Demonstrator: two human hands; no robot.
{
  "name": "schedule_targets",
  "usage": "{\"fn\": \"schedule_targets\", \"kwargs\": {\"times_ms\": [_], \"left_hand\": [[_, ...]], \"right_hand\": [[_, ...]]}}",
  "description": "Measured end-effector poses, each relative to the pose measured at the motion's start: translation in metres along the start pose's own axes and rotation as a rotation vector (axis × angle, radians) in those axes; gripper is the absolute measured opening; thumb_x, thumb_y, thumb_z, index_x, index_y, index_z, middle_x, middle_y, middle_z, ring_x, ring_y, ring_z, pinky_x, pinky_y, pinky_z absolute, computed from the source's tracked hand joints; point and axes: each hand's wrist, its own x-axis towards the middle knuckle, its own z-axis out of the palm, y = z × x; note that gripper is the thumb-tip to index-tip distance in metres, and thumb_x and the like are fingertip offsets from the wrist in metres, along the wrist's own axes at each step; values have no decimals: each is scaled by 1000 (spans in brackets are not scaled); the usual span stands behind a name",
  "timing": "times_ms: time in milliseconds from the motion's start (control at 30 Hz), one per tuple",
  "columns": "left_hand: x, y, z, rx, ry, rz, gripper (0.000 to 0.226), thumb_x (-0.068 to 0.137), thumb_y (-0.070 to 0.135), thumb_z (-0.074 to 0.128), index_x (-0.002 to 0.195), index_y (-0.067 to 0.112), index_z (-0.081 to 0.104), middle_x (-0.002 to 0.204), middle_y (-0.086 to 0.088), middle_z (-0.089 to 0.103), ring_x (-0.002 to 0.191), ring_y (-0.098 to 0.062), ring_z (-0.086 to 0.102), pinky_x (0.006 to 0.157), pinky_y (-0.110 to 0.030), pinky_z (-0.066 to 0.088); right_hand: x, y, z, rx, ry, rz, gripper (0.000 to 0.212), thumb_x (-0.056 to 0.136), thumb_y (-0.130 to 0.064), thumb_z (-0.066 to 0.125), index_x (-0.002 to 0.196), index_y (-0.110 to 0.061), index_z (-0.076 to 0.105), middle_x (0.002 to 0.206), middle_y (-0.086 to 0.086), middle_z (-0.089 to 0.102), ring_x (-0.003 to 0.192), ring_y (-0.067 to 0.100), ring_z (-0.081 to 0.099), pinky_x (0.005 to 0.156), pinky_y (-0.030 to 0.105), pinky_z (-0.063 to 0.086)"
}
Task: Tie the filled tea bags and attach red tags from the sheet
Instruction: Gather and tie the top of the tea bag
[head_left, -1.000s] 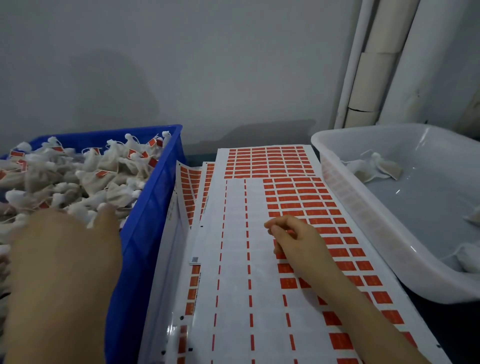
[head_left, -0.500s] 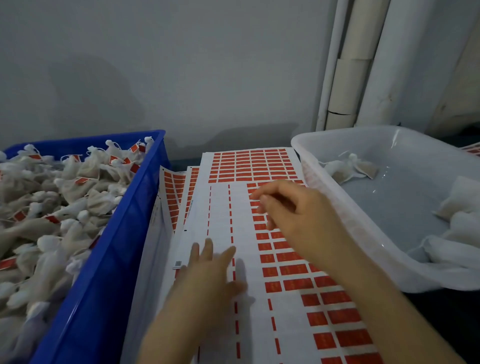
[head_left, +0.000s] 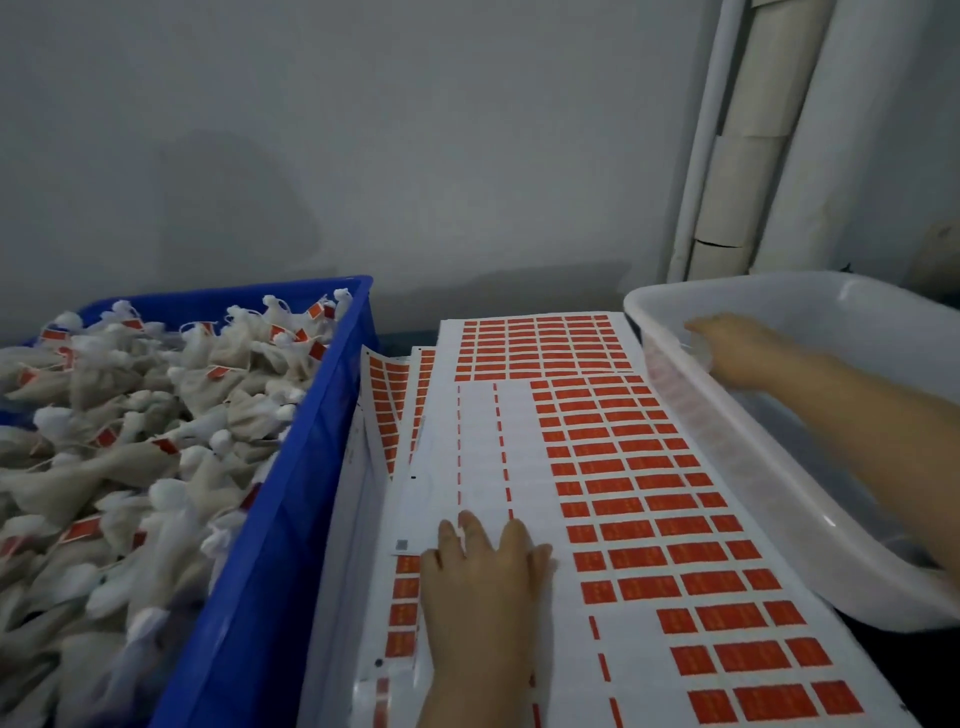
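Note:
A white sheet of red tags (head_left: 623, 467) lies between two bins, with its left columns peeled bare. My left hand (head_left: 483, 571) presses flat on the bare part of the sheet, fingers straight. My right hand (head_left: 737, 348) reaches into the far left end of the white plastic tub (head_left: 779, 499), over the spot where loose tea bags lay. Blur and the tub wall hide whether its fingers hold a bag. The blue crate (head_left: 280, 519) on the left is heaped with tied tea bags (head_left: 156, 415) carrying red tags.
More tag sheets (head_left: 389, 405) are stacked under the top one, fanned out toward the crate. A grey wall stands close behind, with white pipes (head_left: 748, 156) at the back right. The tub's rim overhangs the sheet's right edge.
My right hand left the tag sheet and moved right into the white tub. My left hand came out of the blue crate and settled flat on the sheet. The view turned right.

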Motion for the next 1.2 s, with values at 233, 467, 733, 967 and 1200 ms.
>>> {"fn": "schedule_targets", "kwargs": {"times_ms": [233,467,733,967,1200], "left_hand": [[3,-3,2,21,-3,8,50,97,49,34,140,25,30,156,-10,22,142,-36,20,115,-48,17],[1,0,2,47,-7,4,56,95,45,45,143,24,26,157,-12,17,143,-38,18,114,-49,18],[5,-2,-12,-105,-45,-2,55,97,48,35,147,30,19,160,-4,5,146,-31,6,115,-47,14],[18,13,-52,-1244,-154,25,37,91,60,24,100,37,53,118,9,63,87,-3,65,77,-23,52],[29,3,-31,-1737,-530,113,56,74,59,52,109,16,61,90,-6,73,73,-18,70,58,-24,56]], "right_hand": [[0,11,17,9,101,82,14,85,-16,63,92,-7,70,100,17,63,90,33,59,85,44,49],[-22,5,-31,341,241,86,12,88,-9,59,86,0,67,75,18,67,69,26,61,67,27,41],[-78,-21,-80,445,556,-131,7,87,-22,59,84,-19,64,74,1,62,82,26,62,77,29,47],[-140,-77,-45,836,426,-449,10,89,-26,57,82,-33,57,75,-15,62,72,0,62,58,8,48],[-151,-102,36,1325,50,-466,11,80,-32,58,84,-27,66,87,-15,68,83,7,67,62,17,53]]}}
